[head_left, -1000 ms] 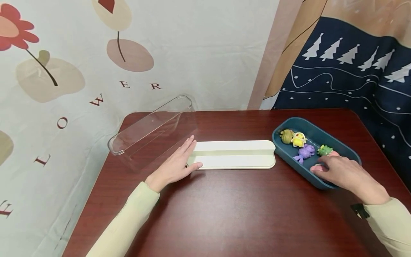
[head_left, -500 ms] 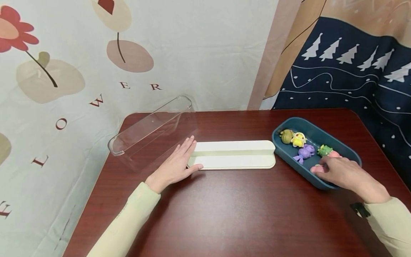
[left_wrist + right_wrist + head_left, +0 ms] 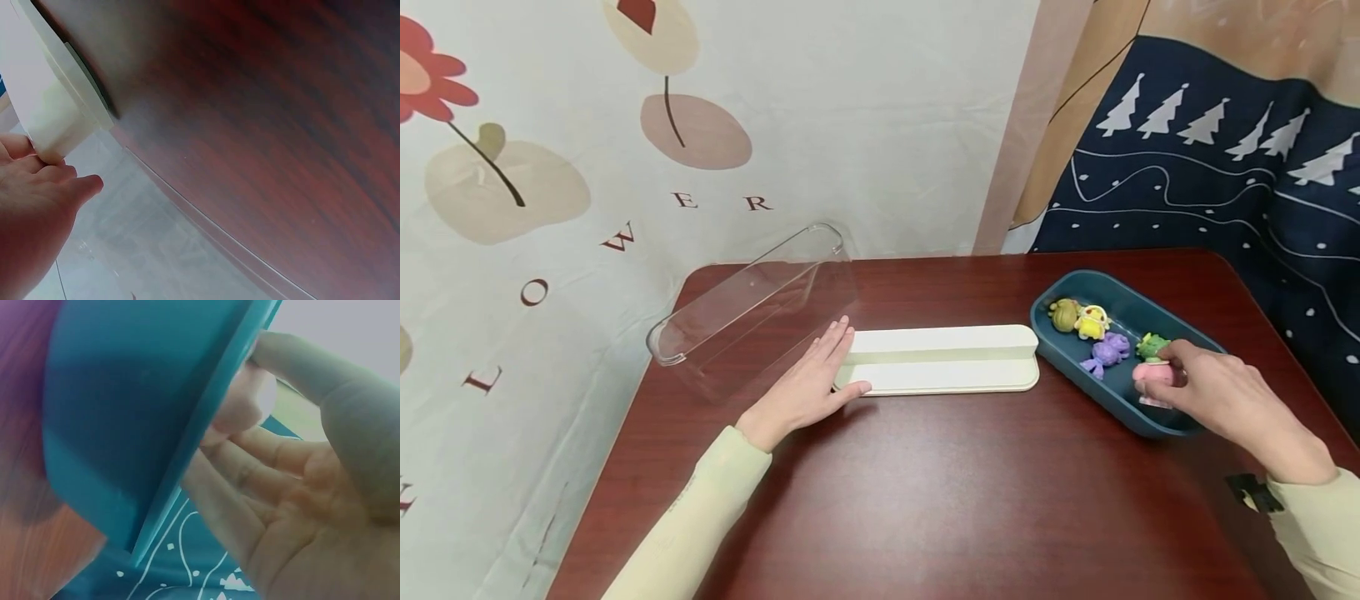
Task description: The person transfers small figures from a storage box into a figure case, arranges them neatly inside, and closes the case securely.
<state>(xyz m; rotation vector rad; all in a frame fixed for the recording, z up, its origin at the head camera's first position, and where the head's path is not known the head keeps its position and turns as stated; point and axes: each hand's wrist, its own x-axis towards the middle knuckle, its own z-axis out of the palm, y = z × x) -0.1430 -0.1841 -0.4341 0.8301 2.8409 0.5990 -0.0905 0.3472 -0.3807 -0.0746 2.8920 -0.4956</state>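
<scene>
My right hand (image 3: 1221,392) pinches a small pink toy figure (image 3: 1154,372) between thumb and fingers, over the near end of a dark teal tray (image 3: 1108,398). In the right wrist view the pink figure (image 3: 244,403) shows beside the tray's rim, its far side hidden. A green-topped figure (image 3: 1151,346) lies right by the fingertips. Further back in the tray are a purple figure (image 3: 1107,354), a yellow one (image 3: 1092,322) and an olive one (image 3: 1063,315). With fingers extended, my left hand (image 3: 805,383) rests against the left end of a white stepped stand (image 3: 936,382).
A clear plastic cover (image 3: 760,287) lies slantwise at the table's back left, behind my left hand. The dark red wooden table (image 3: 925,492) meets a flower-print cloth (image 3: 850,125) at the back and a navy tree-print cloth (image 3: 1195,183) at the right.
My right hand has lifted slightly with the pink figure, which now shows more fully. The left hand has stayed against the stand. The head view has shifted a little.
</scene>
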